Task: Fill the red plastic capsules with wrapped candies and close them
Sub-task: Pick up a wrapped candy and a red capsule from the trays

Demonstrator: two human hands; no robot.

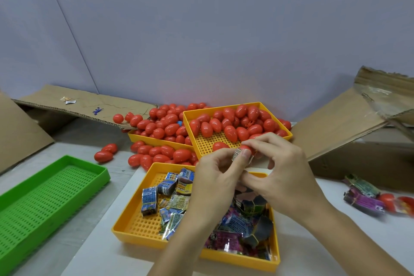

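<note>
Red plastic shows between both sets of fingertips: going left to right, the left hand (218, 177) pinches a wrapped candy (238, 155) at the mouth of the capsule (246, 148), which the right hand (282, 175) grips. From the left thumb the capsule lies at about one o'clock, touching the candy. Its long axis cannot be told. Both hands hover over the candy tray (143, 226), equally near.

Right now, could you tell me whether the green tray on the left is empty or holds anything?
Empty: the green tray shows only its bare slotted floor from wall to wall, with no capsules or candies inside.
</note>
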